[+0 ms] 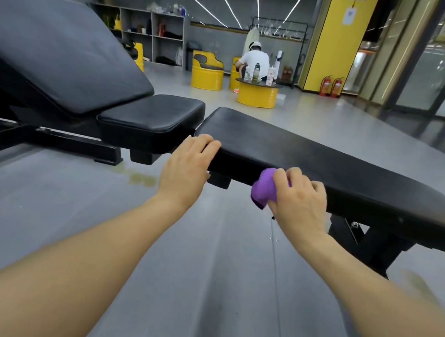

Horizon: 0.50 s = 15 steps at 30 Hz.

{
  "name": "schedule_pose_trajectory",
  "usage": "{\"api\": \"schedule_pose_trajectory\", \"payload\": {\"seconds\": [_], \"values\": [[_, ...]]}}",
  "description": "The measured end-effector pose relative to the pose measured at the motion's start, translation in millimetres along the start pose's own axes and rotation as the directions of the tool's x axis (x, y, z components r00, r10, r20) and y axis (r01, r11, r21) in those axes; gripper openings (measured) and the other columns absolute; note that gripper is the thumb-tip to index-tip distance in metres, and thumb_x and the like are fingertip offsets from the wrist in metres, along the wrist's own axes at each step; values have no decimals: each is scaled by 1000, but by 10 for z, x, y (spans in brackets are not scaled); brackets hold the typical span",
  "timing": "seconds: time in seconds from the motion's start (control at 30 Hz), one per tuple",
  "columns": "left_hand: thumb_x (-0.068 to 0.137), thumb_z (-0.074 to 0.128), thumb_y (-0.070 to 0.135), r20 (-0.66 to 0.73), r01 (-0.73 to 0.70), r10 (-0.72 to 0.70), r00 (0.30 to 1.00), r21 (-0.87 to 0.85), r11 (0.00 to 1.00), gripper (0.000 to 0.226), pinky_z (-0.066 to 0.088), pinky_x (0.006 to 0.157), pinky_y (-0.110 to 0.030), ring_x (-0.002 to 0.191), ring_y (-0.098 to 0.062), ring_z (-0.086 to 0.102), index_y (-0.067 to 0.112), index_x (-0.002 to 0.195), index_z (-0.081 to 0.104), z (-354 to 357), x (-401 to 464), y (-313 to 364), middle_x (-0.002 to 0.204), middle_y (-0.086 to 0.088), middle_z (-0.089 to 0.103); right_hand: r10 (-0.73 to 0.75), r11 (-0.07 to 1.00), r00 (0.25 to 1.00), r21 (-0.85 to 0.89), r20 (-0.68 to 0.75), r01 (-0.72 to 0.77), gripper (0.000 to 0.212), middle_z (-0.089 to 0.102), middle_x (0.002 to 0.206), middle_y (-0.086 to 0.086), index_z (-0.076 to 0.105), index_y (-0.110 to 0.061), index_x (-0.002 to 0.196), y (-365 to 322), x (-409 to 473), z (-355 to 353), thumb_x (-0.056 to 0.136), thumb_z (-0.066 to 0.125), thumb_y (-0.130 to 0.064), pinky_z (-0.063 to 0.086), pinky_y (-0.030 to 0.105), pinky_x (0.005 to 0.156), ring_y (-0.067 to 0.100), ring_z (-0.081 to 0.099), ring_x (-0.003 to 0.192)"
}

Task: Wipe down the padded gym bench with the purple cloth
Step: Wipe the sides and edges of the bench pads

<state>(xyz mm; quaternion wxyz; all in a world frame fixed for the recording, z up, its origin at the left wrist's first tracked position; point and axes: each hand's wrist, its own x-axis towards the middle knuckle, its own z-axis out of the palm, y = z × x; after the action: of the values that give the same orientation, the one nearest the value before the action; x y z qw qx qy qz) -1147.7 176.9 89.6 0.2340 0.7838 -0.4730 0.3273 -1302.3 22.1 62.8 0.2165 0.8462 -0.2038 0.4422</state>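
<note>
Purple cloth (265, 187) is bunched in my right hand (299, 202), grip clenched round it, pressed against the near side edge of the flat padded bench (327, 163). Left hand (188, 164) sits at the bench's end corner, fingers curled over the pad edge, gripping it to steady. Cloth is on the side face, not the top.

Risks, my judgement: cloth is wadded into a ball, so only a small patch touches the vinyl; likely streaks or missed strips along the top. Top surface looks mostly unwiped from here, can't confirm. A hard push along the edge could slip the cloth off the rounded pad and run my knuckles into the frame bracket (353, 225) under the bench. A stain or wet patch on the floor (142, 178) lies left of the bench, a footing hazard if I shift that way. The second, inclined bench (61, 61) stands just beyond the bench's end; a wide sweep may bump it.

Writing: a white notice (349, 15) on the yellow pillar (338, 43) far behind the bench, too small to read. No brand legible on the bench or cloth.
</note>
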Motion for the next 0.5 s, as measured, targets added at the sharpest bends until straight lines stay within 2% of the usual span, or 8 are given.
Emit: {"api": "schedule_pose_trajectory", "payload": {"seconds": [0.03,0.1,0.17,0.27,0.4,0.5], "values": [[63,77,-2,-14,-1,1,1000,11,1000,57,39,96,-30,98,-26,54,10,115,57,11,9,-8,114,-2,56,-8,1000,999,18,-35,9,54,57,80,9,41,-17,94,-174,97,13,53,75,-17,38,32,59,27,53,59],[68,71,-3,-32,15,-15,999,10,1000,42,39,77,-28,91,-26,54,10,106,60,9,21,11,104,-3,58,-58,998,992,25,-108,62,43,56,78,7,43,-18,92,-560,362,36,59,70,-13,35,31,57,26,51,56],[76,63,1,-33,62,-62,998,-11,998,23,35,62,-30,88,-25,52,10,96,61,-14,51,63,97,-4,56,-91,996,987,12,-132,93,40,53,76,7,45,-16,92,-737,523,57,60,67,-8,28,30,51,24,45,53],[68,71,-3,-46,65,-64,997,14,998,31,45,54,-39,87,-29,54,6,96,61,-9,50,106,95,-7,57,-70,997,996,28,-63,72,55,52,78,10,40,-15,93,-338,308,70,51,73,-5,25,29,49,26,44,56],[69,70,-6,-46,87,-86,995,9,996,36,49,52,-41,90,-30,54,5,102,60,40,19,134,99,-8,57,138,987,990,79,16,-139,56,49,78,17,35,-11,88,427,-208,22,54,78,-3,29,29,47,30,46,57],[69,69,-8,-55,95,-94,994,23,995,37,48,50,-39,89,-30,54,5,103,60,59,10,152,99,-8,57,284,956,958,65,28,-285,58,50,78,17,36,-10,89,303,-223,47,51,80,-4,30,31,48,31,48,58]]}}
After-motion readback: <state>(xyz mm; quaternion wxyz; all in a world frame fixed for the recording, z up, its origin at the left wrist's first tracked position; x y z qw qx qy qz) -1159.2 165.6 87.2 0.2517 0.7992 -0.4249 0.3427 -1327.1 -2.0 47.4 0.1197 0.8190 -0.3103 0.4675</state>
